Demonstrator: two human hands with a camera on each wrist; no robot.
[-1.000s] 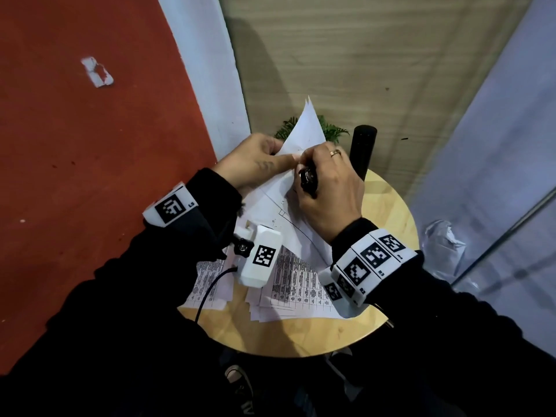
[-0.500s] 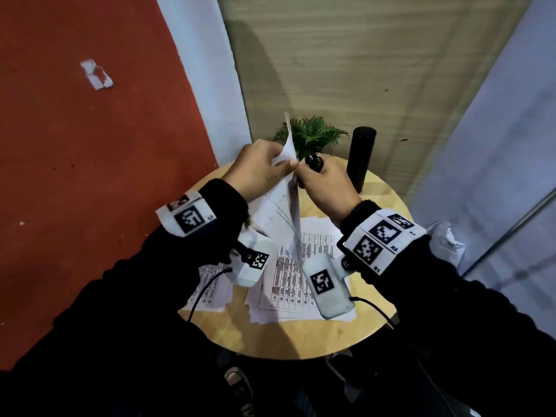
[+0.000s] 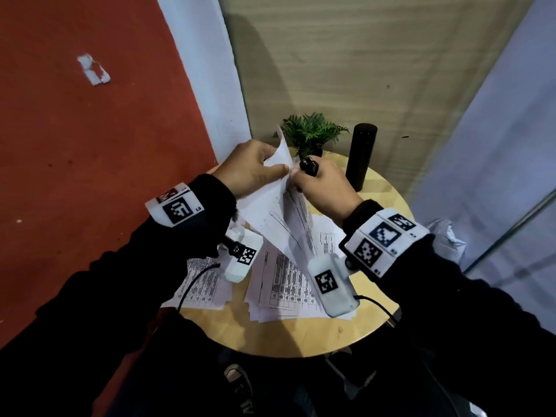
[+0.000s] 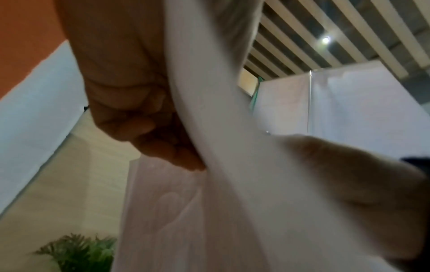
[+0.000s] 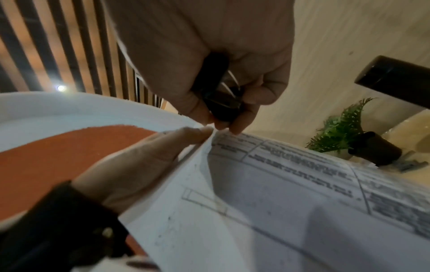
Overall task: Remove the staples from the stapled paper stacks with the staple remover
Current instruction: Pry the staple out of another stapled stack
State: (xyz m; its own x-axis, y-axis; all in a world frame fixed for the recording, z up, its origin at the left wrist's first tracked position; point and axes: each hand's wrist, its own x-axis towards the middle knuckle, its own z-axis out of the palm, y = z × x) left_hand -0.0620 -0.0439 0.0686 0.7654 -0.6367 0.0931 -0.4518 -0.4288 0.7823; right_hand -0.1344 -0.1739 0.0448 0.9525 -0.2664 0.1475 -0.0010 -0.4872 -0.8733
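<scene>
Since a second ago right hand [image 3: 322,188] rolled over, gripping remover [image 3: 308,167] at stack [image 3: 279,218] corner; left hand [image 3: 252,170] pinches sheets; yanking could tear the corner.

Thin white printed paper stack [image 3: 282,212], matt and creased, held over a round pale wooden table [image 3: 388,200] with a smooth satin top. The black staple remover [image 5: 218,95] shows glossy plastic grips and shiny metal claws. Behind them a matt black cylindrical bottle [image 3: 361,155] beside a plastic-looking green fern [image 3: 313,133].
</scene>
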